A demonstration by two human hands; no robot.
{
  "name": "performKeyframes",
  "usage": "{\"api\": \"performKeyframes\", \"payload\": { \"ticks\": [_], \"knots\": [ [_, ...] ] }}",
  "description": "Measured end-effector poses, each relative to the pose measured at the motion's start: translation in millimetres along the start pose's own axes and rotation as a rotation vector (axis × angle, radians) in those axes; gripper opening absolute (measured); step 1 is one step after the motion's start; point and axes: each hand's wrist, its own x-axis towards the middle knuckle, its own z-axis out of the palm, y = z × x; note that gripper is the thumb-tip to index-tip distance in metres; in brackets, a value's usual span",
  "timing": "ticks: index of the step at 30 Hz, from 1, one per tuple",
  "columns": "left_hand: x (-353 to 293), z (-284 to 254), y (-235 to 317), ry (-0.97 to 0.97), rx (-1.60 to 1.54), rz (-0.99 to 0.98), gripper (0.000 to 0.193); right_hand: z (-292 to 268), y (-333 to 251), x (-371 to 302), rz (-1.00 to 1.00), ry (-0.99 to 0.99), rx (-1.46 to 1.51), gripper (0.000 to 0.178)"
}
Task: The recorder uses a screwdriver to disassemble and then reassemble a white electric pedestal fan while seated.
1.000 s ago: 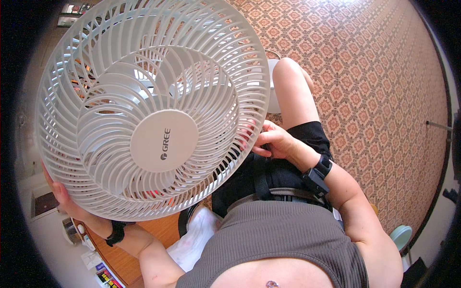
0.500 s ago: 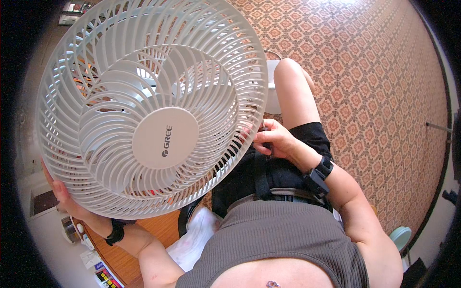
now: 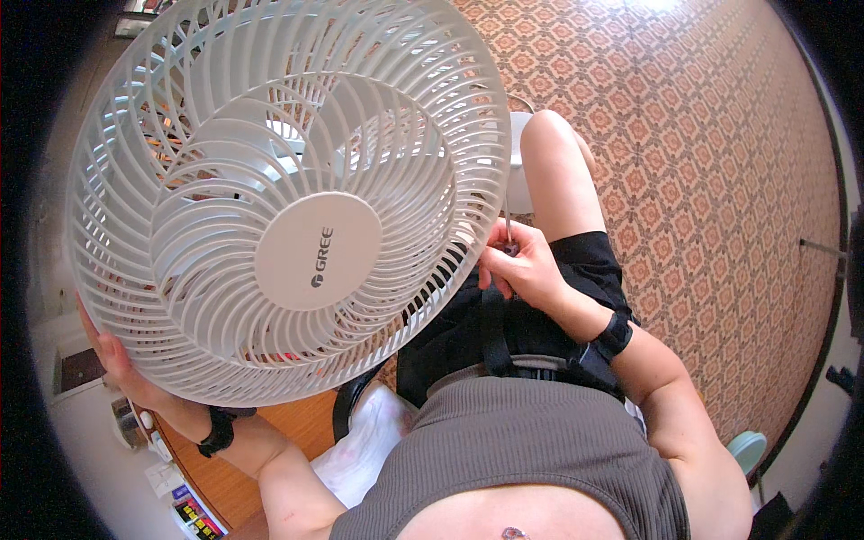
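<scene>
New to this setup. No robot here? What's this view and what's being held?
No robot: just a person's bare hands. The left of two head-worn fisheye cameras looks down, so straight edges bend. The left hand is against the lower-left edge of a white fan, fingers partly hidden. The right hand holds a slim tool with a thin shaft beside the fan's rim. Below the fan, a wooden surface carries a colourful package near its edge.
</scene>
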Motion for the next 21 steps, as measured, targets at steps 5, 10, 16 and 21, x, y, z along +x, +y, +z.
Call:
{"api": "performKeyframes", "payload": {
  "ticks": [5, 10, 16, 21],
  "knots": [
    [0, -3, 0, -0.014, 0.033, 0.034, 0.067, -3, 7, 3, 0.012, 0.054, 0.071, 0.004],
    [-3, -4, -2, 0.021, 0.048, 0.048, 0.067, -13, 14, 8, 0.027, -0.029, 0.304, 0.008],
    [-2, -12, -6, -0.039, 0.157, 0.126, 0.062, -12, 9, 8, 0.000, -0.061, 0.344, 0.010],
    [0, -12, -5, 0.018, 0.102, 0.083, 0.065, -14, 1, 13, 0.013, -0.041, 0.345, 0.016]
  ]
}}
